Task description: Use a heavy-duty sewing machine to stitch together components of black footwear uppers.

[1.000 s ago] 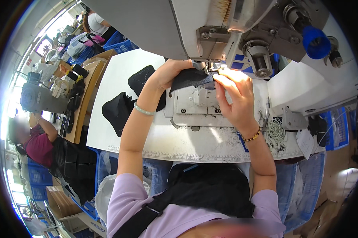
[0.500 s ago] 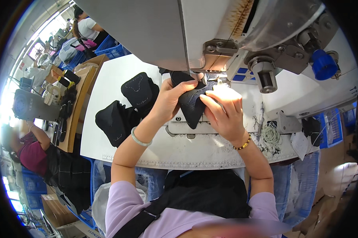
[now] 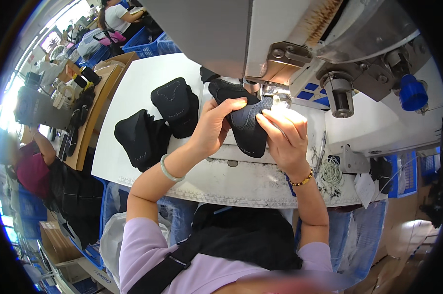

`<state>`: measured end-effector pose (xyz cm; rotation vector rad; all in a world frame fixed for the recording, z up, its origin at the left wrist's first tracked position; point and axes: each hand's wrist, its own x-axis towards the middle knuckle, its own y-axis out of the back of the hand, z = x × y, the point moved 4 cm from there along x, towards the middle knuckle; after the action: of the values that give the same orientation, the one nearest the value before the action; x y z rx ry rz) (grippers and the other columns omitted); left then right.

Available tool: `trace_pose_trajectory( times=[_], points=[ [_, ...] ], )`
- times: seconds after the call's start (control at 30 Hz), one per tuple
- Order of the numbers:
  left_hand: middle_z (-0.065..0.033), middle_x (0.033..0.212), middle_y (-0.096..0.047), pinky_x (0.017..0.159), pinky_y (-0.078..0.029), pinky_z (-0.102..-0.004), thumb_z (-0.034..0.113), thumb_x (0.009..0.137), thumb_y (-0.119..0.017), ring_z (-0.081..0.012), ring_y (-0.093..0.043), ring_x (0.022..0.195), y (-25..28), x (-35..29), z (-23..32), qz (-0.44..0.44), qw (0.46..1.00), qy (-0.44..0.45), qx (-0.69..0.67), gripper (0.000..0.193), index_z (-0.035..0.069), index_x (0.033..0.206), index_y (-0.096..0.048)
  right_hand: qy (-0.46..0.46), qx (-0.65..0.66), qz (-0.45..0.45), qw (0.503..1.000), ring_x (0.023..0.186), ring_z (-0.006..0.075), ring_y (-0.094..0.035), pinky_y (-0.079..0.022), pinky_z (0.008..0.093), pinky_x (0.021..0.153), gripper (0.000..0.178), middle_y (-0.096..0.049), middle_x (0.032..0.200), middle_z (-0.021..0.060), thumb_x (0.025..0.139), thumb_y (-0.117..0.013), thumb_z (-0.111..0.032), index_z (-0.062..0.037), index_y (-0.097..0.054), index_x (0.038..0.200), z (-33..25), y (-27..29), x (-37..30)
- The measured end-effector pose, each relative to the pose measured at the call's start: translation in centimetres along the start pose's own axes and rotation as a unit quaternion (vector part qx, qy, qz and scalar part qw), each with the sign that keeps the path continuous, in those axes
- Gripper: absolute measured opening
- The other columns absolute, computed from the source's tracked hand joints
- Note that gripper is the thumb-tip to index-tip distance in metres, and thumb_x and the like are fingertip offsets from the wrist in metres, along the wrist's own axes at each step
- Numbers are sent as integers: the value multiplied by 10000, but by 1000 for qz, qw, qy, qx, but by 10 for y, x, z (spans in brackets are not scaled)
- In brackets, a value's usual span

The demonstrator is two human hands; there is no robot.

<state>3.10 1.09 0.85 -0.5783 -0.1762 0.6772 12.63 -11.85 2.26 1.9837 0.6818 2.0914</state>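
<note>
A black fabric piece with a dark grey textured panel (image 3: 247, 128), shaped like a shoe upper, is between my two hands below the sewing machine head (image 3: 280, 63). My left hand (image 3: 215, 122) pinches its left side, thumb on top. My right hand (image 3: 286, 134) grips the right edge near the lit needle area, fingers curled in. The piece's rounded end points toward me; its far end lies close to the presser foot, and the exact contact is hidden. Left of my left hand are two stacks of black pieces with pale marking lines, a nearer stack (image 3: 135, 137) and a farther stack (image 3: 173, 103).
A ruler strip (image 3: 197, 195) runs along the white table's front edge. At right lie a coil of pale cord (image 3: 332, 171), tweezers (image 3: 321, 151) and dark lint. Blue crates (image 3: 403, 171) stand beyond the table. Two other people sit working at the left.
The fabric piece has turned and spread flatter, showing more of its textured panel and a rounder near end. Both hands still hold it. The whole view has shifted slightly.
</note>
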Motion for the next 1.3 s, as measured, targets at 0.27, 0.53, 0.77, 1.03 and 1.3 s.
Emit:
trace_pose_trajectory(
  times=[0.27,0.53,0.77,1.03,1.3],
  points=[
    [-33,921,-654,753,-479,-234,165,864,-640,-82,-607,841,-1,-13,-7,-17,1000,-16,21,190,18,984,-639,0,31,-7,999,953,190,-552,-441,316,840,384,-605,1050,-14,650,-700,-67,-114,-669,1029,14,8,-5],
    [10,899,-649,764,-454,-231,117,867,-643,-65,-573,830,-22,-25,-21,14,987,-146,66,135,32,971,-656,-14,146,9,989,836,198,-576,-481,294,718,274,-643,946,25,645,-724,-83,-100,-695,917,34,22,5],
    [10,894,-646,738,-460,-226,104,864,-643,-57,-571,804,-23,-25,-22,18,987,-146,66,130,19,962,-651,-88,203,-32,975,884,218,-618,-494,296,777,272,-645,965,81,664,-724,-41,-51,-681,932,38,19,-5],
    [-10,899,-643,750,-468,-229,117,858,-651,-69,-574,815,-31,-18,-6,23,977,-166,132,184,-15,984,-628,-126,211,-36,969,914,220,-621,-490,292,807,263,-649,997,92,681,-713,-15,-44,-679,940,46,14,-5],
    [-30,950,-624,792,-473,-246,74,838,-650,-104,-594,863,-21,-8,2,24,974,-145,172,254,28,1071,-559,-138,223,-28,965,910,217,-625,-495,289,801,271,-652,1005,92,687,-686,30,-44,-688,947,39,14,-5]
  ],
)
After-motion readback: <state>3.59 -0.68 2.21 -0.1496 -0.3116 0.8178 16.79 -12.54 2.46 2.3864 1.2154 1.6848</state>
